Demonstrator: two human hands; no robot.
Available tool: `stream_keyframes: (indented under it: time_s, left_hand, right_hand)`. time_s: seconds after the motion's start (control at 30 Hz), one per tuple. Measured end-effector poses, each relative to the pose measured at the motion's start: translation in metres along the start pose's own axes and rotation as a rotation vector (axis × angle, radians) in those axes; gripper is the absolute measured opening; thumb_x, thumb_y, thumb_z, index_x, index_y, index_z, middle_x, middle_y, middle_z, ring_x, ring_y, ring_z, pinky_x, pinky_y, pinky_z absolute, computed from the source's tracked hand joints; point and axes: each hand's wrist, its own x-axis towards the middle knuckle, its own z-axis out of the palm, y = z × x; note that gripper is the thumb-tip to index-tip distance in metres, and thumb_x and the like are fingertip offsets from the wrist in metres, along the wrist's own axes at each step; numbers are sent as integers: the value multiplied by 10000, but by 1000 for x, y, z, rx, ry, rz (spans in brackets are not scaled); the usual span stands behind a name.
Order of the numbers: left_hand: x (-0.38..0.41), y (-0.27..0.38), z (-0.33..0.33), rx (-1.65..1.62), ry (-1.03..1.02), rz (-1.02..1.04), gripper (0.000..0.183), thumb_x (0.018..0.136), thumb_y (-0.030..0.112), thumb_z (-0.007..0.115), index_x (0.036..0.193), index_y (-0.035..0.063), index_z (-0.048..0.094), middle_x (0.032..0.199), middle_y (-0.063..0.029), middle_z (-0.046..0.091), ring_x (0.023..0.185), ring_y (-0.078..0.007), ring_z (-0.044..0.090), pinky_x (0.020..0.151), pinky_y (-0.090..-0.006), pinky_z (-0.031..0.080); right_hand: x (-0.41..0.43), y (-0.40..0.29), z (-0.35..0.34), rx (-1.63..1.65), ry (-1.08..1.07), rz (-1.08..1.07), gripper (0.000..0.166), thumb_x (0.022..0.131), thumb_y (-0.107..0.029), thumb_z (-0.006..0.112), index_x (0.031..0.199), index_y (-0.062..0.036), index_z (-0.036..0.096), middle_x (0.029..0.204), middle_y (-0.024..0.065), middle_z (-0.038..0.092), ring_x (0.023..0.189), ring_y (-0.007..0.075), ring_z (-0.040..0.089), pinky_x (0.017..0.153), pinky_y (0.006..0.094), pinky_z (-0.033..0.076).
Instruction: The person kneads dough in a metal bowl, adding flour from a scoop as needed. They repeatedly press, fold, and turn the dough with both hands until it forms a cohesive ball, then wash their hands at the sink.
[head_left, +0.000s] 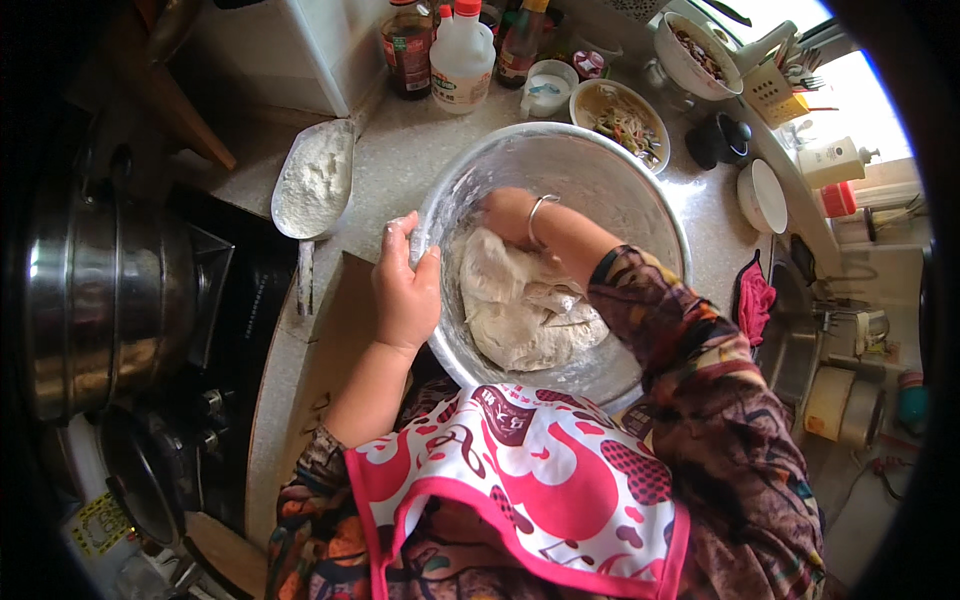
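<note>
A large metal bowl (664, 202) stands on the speckled counter, tilted a little towards me. Inside it lies a big lump of pale dough (536, 322) with a creased, rough top. My left hand (411, 281) grips the bowl's left rim, with flour on its fingertips. My right hand (510, 214), with a silver bangle at the wrist, reaches down inside the bowl at the dough's far left side; its fingers are hidden. A metal scoop (306, 259) heaped with white flour (315, 180) rests on the counter to the left of the bowl.
Behind the bowl stand a white plastic jug (463, 67), dark sauce bottles (409, 52), a cup of white contents (547, 88) and a dish of shredded food (621, 124). A stacked steel steamer (97, 300) is at left on the black stove. The sink (787, 315) lies at right.
</note>
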Motion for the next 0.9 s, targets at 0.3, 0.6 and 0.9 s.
stream_keyframes:
  time_s: [0.3,0.6,0.9]
  left_hand:
    - [0,15,-4,-79,-56,-138,389,876,-24,541,1249,-57,433,1219,-163,512,1140,-193,489,984,-317,390]
    - [0,10,-3,-47,-36,-78,397,876,-15,547,1251,-55,424,1190,-184,534,1093,-210,528,956,-317,412]
    - [-1,12,-1,-31,-47,-95,393,877,-36,534,1251,-56,415,1197,-161,516,1101,-179,506,951,-297,408]
  right_hand:
    - [-89,75,8,-264,-204,400,273,839,-197,521,927,-45,730,1024,182,676,994,319,645,866,391,506]
    - [-29,11,-22,-40,56,334,252,779,-188,552,813,5,710,870,225,668,861,385,646,799,408,518]
    - [-67,61,4,-62,164,447,275,825,-188,502,889,-48,730,937,192,682,929,340,653,814,402,520]
